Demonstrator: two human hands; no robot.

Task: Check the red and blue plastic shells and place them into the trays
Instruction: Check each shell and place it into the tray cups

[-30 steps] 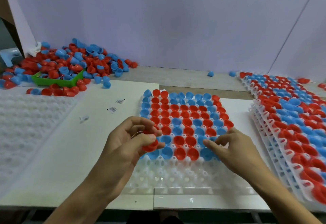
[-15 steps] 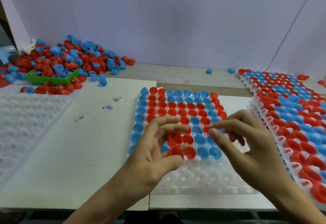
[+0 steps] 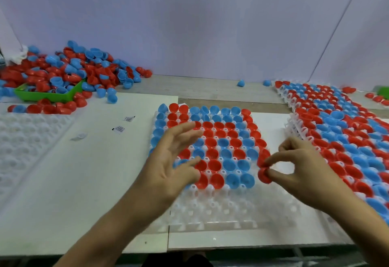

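R hand (image 3: 303, 168) fingers pinching red shell (image 3: 263, 176); L hand (image 3: 168, 161) fingers spread.

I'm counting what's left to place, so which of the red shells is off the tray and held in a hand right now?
The red shell pinched by the right hand at the tray's right edge; the others sit in pockets or lie loose.

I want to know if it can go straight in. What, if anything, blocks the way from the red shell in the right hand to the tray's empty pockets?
Nothing visible does. The right hand pinches the red shell just above the tray; its empty pockets lie open directly below.
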